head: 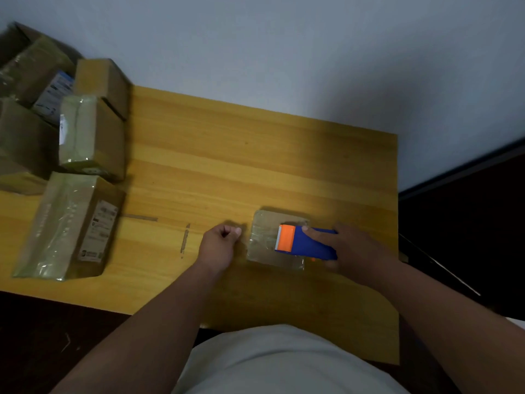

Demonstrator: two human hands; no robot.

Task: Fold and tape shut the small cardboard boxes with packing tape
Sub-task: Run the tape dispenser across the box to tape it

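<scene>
On the worktop (255, 155), near its front edge, sits the small box (265, 245); my right hand (355, 248) grips the blue-and-orange tape dispenser (304, 241) resting on it; left hand (220, 244) just beside, fingers curled, holding nothing I can see; label (98, 231) on the taped parcel (65, 226) at left unreadable.

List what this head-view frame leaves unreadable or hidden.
- Tape roll: hidden inside the blue dispenser under the right hand.
- Small box: its top seam is covered by the dispenser.
- Left hand: whether its grip pinches tape is too blurred.
- Label print: too small.
</scene>
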